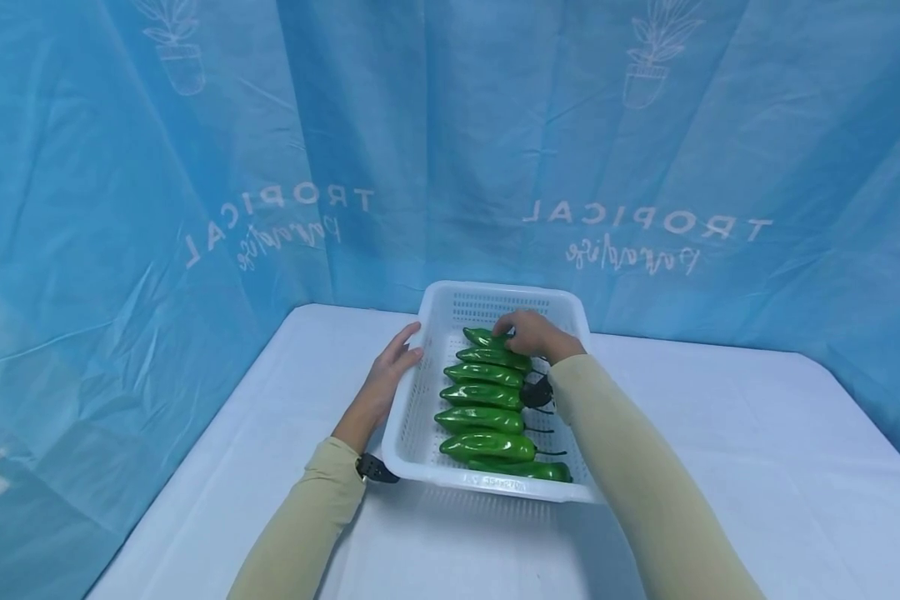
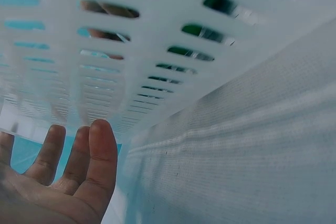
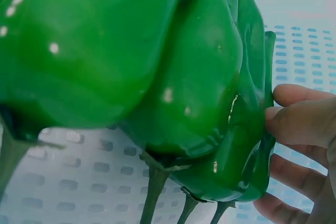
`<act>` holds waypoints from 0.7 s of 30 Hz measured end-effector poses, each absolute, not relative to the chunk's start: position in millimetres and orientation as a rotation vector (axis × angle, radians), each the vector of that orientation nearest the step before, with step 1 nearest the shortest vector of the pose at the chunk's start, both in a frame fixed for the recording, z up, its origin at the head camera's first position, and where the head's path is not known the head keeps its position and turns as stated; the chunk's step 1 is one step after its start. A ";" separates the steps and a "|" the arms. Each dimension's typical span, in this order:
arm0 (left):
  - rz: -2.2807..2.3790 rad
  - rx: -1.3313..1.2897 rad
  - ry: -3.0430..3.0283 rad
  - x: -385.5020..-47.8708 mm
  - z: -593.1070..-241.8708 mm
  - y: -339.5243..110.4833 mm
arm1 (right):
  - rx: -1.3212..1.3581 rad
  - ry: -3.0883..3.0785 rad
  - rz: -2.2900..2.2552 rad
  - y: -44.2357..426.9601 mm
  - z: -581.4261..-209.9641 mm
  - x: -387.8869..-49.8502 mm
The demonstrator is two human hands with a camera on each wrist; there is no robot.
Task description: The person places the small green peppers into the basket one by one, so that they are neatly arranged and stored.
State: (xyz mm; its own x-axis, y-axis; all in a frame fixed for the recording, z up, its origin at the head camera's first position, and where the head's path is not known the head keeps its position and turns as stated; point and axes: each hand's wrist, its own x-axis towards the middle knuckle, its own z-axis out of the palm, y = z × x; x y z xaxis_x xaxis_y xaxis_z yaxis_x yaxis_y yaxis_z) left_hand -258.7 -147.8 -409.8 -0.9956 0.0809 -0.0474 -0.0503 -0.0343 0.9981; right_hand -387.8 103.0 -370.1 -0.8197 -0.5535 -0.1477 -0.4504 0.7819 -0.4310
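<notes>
A white plastic basket (image 1: 399, 421) with slotted walls holds several glossy green peppers (image 1: 487, 417) in a row, most stems pointing right. At the far end of the row, my right hand (image 1: 532, 333) grips the farthest green pepper (image 1: 478, 337). The right wrist view shows the thumb of that hand (image 3: 310, 129) against this pepper (image 3: 269, 61), with the other fingers at its far side. My left hand (image 1: 384, 379) is against the basket's left side, fingers extended. In the left wrist view its straight fingers (image 2: 103, 153) are beside the slotted wall (image 2: 110, 98).
The basket stands on a table with a white cloth (image 1: 742, 433). Blue curtains (image 1: 450, 150) with mirrored lettering hang behind the table and along its left side. A dark band (image 1: 377, 468) circles the left wrist.
</notes>
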 end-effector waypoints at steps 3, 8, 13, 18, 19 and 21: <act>2.191 0.037 2.120 -258.9 -410.3 -148.3 | -0.759 2.706 -0.537 102.7 -370.5 -387.9; 2.193 0.031 2.127 -258.1 -411.0 -147.2 | -0.766 2.693 -0.537 103.8 -370.9 -386.4; 2.181 0.040 2.135 -255.9 -412.1 -145.8 | -0.790 2.687 -0.536 106.1 -371.9 -384.4; 2.159 0.044 2.182 -255.0 -408.8 -147.6 | -0.815 2.662 -0.699 107.1 -360.3 -382.3; 2.151 0.048 2.190 -255.7 -407.8 -148.3 | -0.810 2.649 -0.755 108.5 -354.6 -381.0; 2.149 0.056 2.180 -256.7 -406.1 -150.5 | -0.801 2.625 -0.845 112.5 -340.9 -377.0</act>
State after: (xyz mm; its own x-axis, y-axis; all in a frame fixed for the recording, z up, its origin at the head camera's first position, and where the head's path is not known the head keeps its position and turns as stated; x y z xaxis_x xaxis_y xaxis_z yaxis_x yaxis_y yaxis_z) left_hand -256.7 -150.5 -406.1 -0.9961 0.0822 -0.0315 -0.0304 0.0157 0.9994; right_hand -377.0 112.5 -340.9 -0.8110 -0.5792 -0.0832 -0.4219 0.6773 -0.6027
